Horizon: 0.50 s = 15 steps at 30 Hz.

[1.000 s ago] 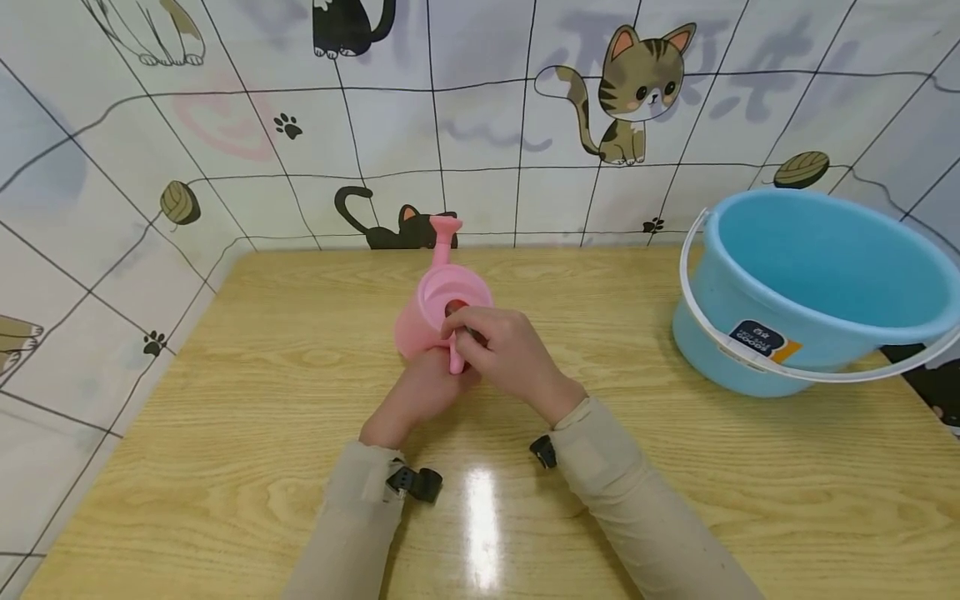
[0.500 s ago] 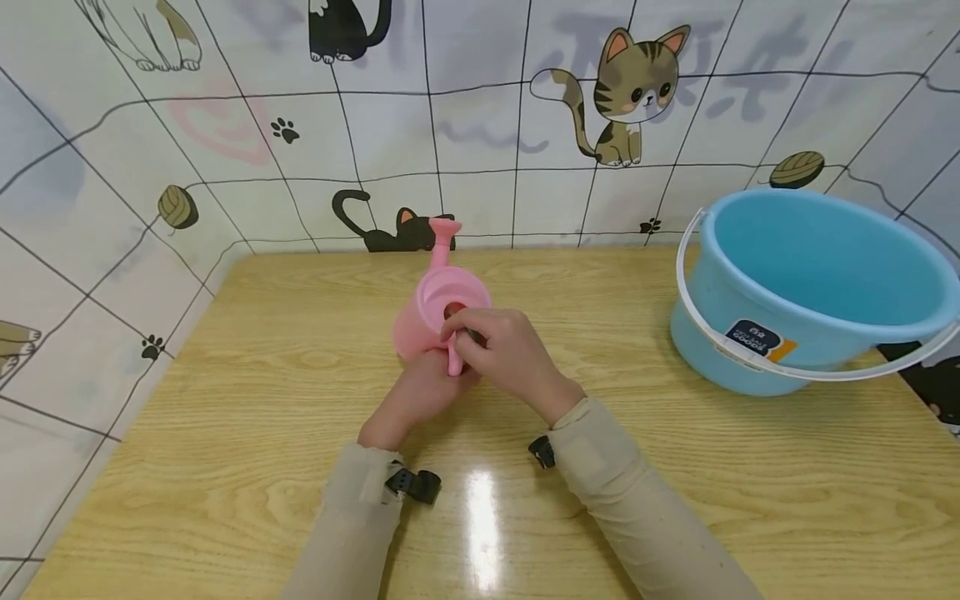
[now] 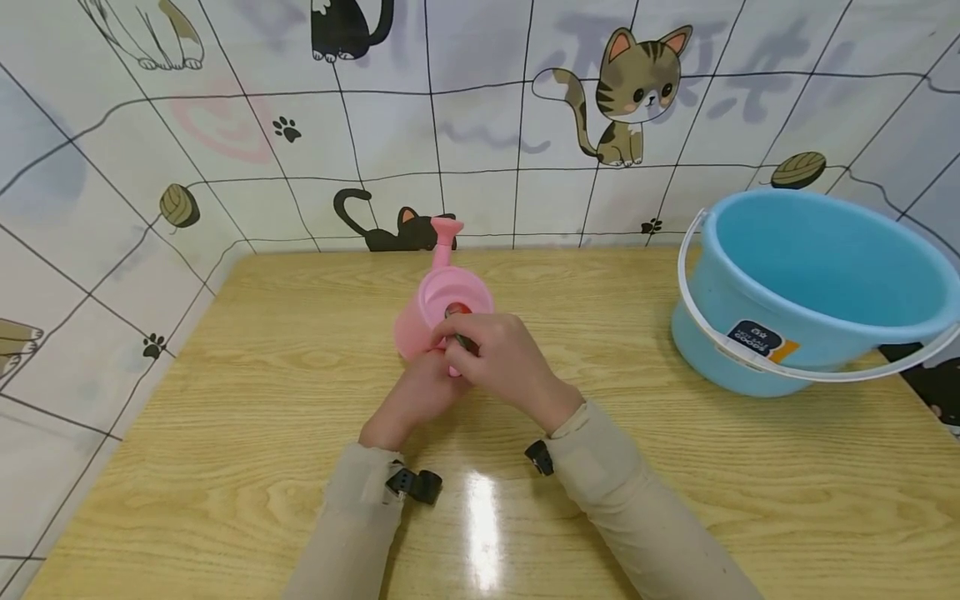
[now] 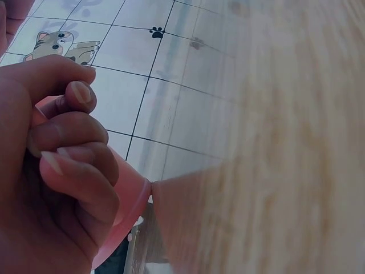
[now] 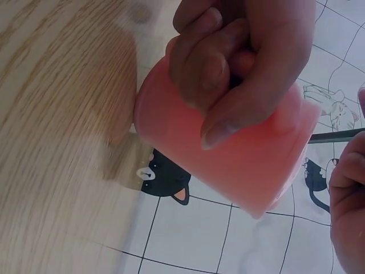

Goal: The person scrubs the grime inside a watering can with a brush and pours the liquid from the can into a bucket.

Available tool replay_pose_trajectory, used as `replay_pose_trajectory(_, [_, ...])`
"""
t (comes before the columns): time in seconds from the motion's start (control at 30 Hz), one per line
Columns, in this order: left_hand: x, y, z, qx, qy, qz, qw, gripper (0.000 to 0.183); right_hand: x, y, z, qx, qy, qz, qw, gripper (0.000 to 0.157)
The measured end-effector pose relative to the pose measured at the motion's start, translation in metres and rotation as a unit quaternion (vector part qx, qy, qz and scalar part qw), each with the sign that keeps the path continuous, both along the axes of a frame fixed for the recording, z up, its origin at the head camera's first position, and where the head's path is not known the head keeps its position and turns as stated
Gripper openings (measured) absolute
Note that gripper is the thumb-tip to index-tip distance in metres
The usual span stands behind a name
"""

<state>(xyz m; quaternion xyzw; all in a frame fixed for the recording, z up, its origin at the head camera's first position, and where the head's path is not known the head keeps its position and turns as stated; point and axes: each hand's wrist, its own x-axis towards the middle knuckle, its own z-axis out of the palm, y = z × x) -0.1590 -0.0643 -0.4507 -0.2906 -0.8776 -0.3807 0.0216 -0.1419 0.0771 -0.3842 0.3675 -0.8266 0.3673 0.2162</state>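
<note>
Both sleeves (image 3: 637,508) are beige, with a small black device (image 3: 426,487) at each cuff (image 3: 585,435).

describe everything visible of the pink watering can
The pink, plastic-looking watering can has a round body, open top and flared spout facing the cat-print wall. It tilts, its base edge touching the pale wooden table. The left hand grips its handle side; the right hand holds a thin, dark green stick at its mouth.

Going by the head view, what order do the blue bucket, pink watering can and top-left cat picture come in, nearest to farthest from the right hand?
1. Pink watering can: just beyond the right hand, slightly left and partly covered by it.
2. Blue bucket: off to the right.
3. Cat picture: high on the backdrop, far left.
</note>
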Motion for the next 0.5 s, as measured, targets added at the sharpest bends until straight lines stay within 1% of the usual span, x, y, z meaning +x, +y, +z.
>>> replay_pose_trajectory(0.13, [-0.0002,0.0001,-0.0001,-0.004,0.003,-0.002,1.0,0.009,0.0018,-0.0006,0.001,-0.005,-0.013,-0.001,1.0,0.021])
replay_pose_trajectory(0.3, [0.0003,0.0002,-0.0003,-0.014,-0.001,-0.01,0.9998,0.007,0.0034,-0.0012,0.0032,-0.027,-0.038,-0.007,0.999,0.017])
replay_pose_trajectory(0.4, [0.0008,0.0006,0.0005,-0.013,0.005,-0.018,0.9997,0.008,0.0045,-0.0024,0.005,-0.04,-0.044,-0.01,0.998,0.015])
replay_pose_trajectory(0.5, [0.002,0.0006,0.0012,-0.017,0.011,-0.019,0.9996,0.01,0.0057,-0.004,0.0062,-0.038,-0.047,-0.013,0.998,0.014])
